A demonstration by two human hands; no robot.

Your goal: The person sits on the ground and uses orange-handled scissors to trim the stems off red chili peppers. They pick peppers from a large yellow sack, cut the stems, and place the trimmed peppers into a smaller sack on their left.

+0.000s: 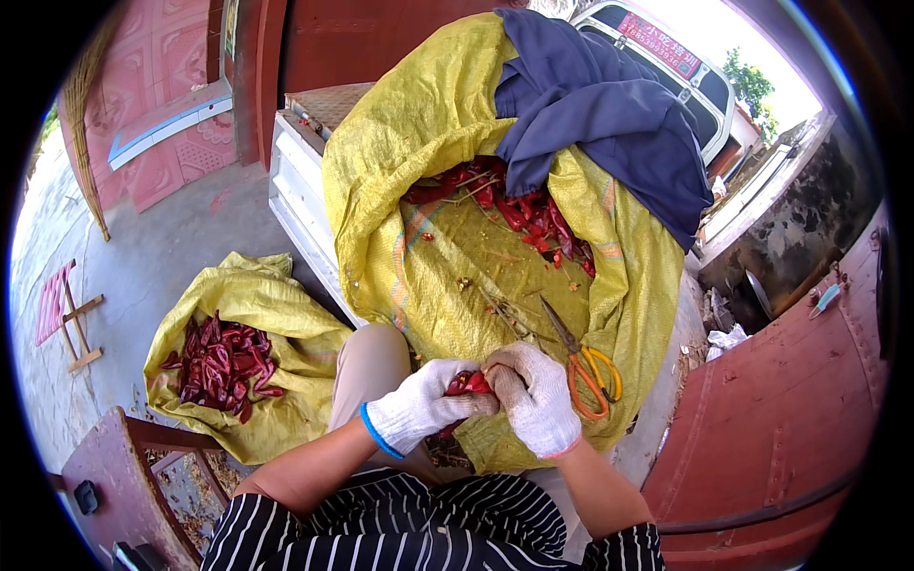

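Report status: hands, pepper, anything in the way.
Left hand, right hand: gloved, together on red pepper. Pepper mostly hidden in grip. Scissors close beside right hand; nothing seen blocking.

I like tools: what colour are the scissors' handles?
The handles are orange and yellow; best view: head.

Peppers [226,364] are red, sacks [419,90] yellow, shirt [428,535] striped black and white.

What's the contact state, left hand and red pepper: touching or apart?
Touching. The head view shows the red pepper held in the gloved left hand, no gap between them.
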